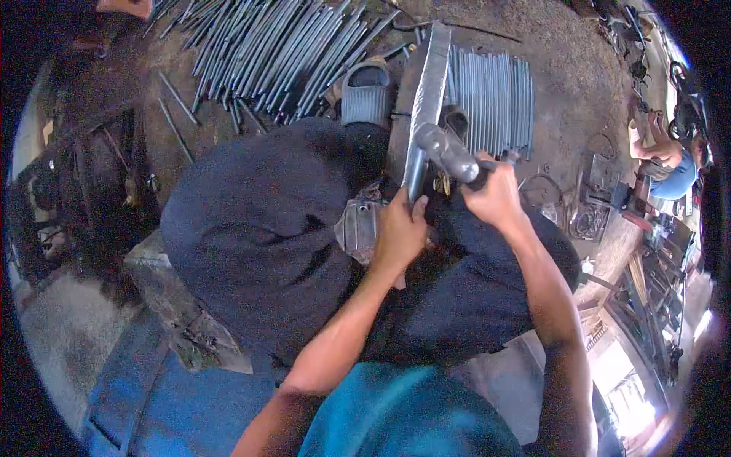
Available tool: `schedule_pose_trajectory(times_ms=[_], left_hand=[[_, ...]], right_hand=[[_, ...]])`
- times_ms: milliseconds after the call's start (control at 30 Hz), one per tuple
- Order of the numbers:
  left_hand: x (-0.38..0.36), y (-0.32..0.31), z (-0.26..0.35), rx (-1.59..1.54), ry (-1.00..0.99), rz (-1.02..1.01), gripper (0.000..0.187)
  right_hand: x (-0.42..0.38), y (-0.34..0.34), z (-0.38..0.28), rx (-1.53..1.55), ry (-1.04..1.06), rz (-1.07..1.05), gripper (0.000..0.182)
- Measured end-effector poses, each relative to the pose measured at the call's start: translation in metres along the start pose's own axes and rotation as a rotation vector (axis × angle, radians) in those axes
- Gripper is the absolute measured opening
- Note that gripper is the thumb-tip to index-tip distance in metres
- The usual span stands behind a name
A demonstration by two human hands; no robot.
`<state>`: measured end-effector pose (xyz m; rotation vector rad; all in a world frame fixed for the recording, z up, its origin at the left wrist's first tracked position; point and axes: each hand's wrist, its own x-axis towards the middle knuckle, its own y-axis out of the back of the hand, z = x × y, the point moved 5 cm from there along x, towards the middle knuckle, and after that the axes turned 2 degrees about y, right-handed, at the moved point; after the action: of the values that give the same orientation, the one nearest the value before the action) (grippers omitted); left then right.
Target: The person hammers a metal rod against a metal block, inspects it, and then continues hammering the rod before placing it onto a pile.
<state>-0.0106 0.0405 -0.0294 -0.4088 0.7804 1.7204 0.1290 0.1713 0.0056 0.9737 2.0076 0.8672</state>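
My left hand (401, 228) is closed around the near end of a grey metal rod (415, 174). The rod points away from me and rests along the near end of a long steel bar (432, 76) with a shiny top edge. My right hand (495, 192) grips a hammer (451, 156), its fingers wrapped around the handle. The hammer's heavy head overlaps the bar and the rod's upper part in this view, just ahead of my left hand. Beneath my left wrist, between my knees, sits a grey metal block (359, 227).
A large pile of metal rods (266, 53) lies at the far left, and a neater row of rods (495, 103) right of the bar. A sandalled foot (365, 95) is beside the bar. Another person (674, 171) sits at the far right near tools and scrap.
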Motion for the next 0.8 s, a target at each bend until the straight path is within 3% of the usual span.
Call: schedule_pose_trajectory(times_ms=[67, 167, 200, 267, 300, 467, 533, 600, 667, 733, 800], left_hand=[[0.005, 0.003, 0.003, -0.013, -0.045, 0.044, 0.033], [0.001, 0.001, -0.001, -0.005, -0.014, 0.010, 0.032], [0.004, 0.001, 0.000, 0.000, -0.015, 0.006, 0.031], [0.002, 0.003, 0.005, 0.032, -0.011, 0.035, 0.029], [0.003, 0.003, 0.006, 0.036, 0.012, 0.032, 0.030], [0.005, 0.004, 0.002, 0.077, 0.011, 0.017, 0.031], [0.006, -0.001, -0.006, 0.109, 0.038, 0.037, 0.032], [0.013, 0.001, 0.001, 0.119, 0.025, 0.072, 0.033], [0.000, -0.001, -0.007, 0.150, 0.055, 0.052, 0.034], [0.008, 0.002, -0.004, 0.094, 0.058, 0.027, 0.038], [0.008, 0.003, -0.007, 0.098, 0.112, 0.003, 0.044]], right_hand=[[0.004, 0.026, -0.024, -0.160, 0.003, 0.083, 0.030], [0.005, 0.062, -0.054, 0.074, 0.056, 0.196, 0.033], [-0.004, 0.079, -0.072, 0.188, 0.099, 0.327, 0.027], [-0.021, 0.081, -0.079, -0.681, 0.594, 0.370, 0.018], [-0.020, 0.077, -0.078, -0.680, 0.596, 0.372, 0.018], [0.000, 0.011, -0.024, -0.101, -0.089, -0.064, 0.029], [0.001, 0.002, -0.025, -0.007, -0.080, 0.050, 0.036], [0.015, 0.024, -0.045, -0.257, -0.025, 0.054, 0.034], [0.016, 0.044, -0.060, 0.064, 0.040, 0.163, 0.032], [-0.006, 0.062, -0.055, -0.022, 0.149, 0.375, 0.028], [-0.012, 0.071, -0.059, -0.151, 0.336, 0.272, 0.016]])
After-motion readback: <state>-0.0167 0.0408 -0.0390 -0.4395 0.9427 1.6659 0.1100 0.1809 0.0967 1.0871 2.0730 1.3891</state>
